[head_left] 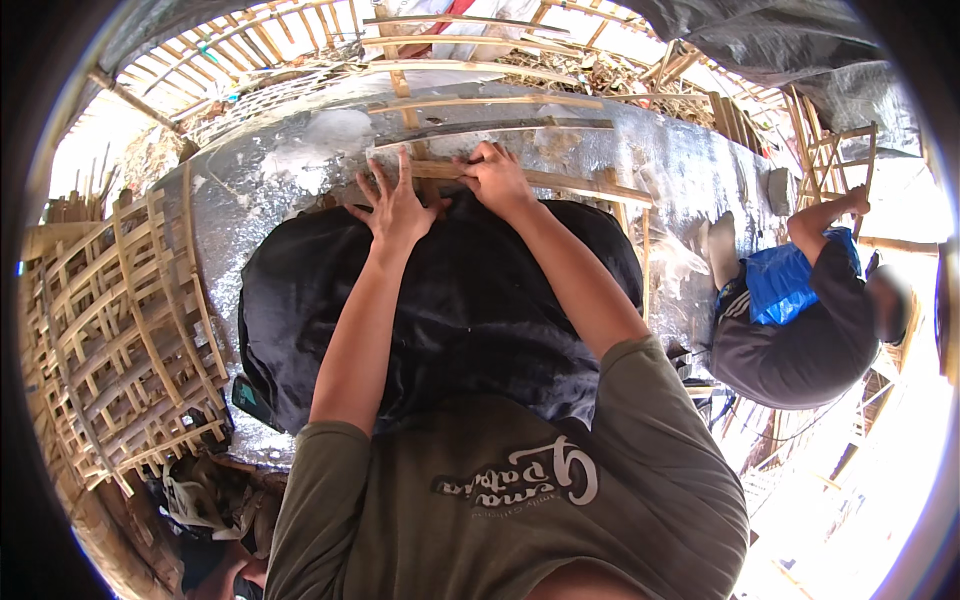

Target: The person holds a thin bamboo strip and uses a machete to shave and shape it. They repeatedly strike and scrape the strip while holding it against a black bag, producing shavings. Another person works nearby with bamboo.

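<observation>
A flat bamboo slat point(590, 185) lies crosswise just beyond my lap, over a lengthwise bamboo strip point(400, 85). My left hand point(393, 208) has its fingers spread beside the left end of this slat, its thumb near the crossing. Right of the crossing, my right hand point(497, 180) is closed on the slat with curled fingers. More crosswise slats lie beyond, including a darker one point(500, 126). Black shiny cloth point(480, 300) covers my legs under both forearms.
On the left leans a woven bamboo lattice panel point(125, 330). At the right sits another person point(800, 330) with blue cloth on the lap. Grey floor point(230, 200) lies around me. Bamboo scraps point(560, 72) and a slatted fence point(240, 50) stand at the back.
</observation>
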`<move>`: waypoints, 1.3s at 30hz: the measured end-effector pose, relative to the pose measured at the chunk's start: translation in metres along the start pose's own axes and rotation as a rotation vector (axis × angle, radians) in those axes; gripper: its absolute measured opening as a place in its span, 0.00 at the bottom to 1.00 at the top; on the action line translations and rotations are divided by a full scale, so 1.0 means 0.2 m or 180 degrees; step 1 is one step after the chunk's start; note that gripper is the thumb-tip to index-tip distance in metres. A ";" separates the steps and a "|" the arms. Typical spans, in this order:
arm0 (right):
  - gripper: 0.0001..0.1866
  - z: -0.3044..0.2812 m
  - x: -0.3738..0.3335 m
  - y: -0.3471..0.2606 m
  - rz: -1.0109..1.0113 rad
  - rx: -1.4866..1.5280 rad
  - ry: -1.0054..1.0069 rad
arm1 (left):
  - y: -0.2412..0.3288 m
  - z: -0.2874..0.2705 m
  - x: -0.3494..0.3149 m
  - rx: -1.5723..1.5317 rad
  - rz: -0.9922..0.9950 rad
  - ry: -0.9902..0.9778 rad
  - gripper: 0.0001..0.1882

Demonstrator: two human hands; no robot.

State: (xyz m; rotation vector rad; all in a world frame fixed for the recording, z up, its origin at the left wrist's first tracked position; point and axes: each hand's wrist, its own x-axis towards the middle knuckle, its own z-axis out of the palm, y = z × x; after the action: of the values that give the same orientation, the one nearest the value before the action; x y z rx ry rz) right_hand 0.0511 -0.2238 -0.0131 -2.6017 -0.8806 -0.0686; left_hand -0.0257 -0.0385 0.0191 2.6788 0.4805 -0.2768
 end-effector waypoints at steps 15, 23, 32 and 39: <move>0.19 -0.11 0.02 0.02 -0.0130 0.0261 -0.0388 | 0.01 -0.04 -0.06 -0.0441 -0.0038 0.0290 0.75; 0.15 -0.11 0.12 0.06 -0.0180 0.0035 -0.0583 | -0.02 0.00 -0.07 -0.0344 0.0161 0.0577 0.75; 0.14 0.01 0.15 0.05 -0.0031 0.0107 0.0030 | -0.02 0.00 -0.07 -0.0108 0.0309 0.0452 0.65; 0.13 0.02 0.12 0.04 -0.0163 -0.0102 0.0445 | -0.04 0.02 -0.07 0.0164 0.0406 0.0429 0.55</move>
State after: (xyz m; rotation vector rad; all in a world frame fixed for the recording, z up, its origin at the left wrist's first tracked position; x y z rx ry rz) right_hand 0.0747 -0.2129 -0.0159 -2.5674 -0.9022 -0.2774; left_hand -0.0415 -0.0382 0.0157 2.7763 0.3440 -0.0730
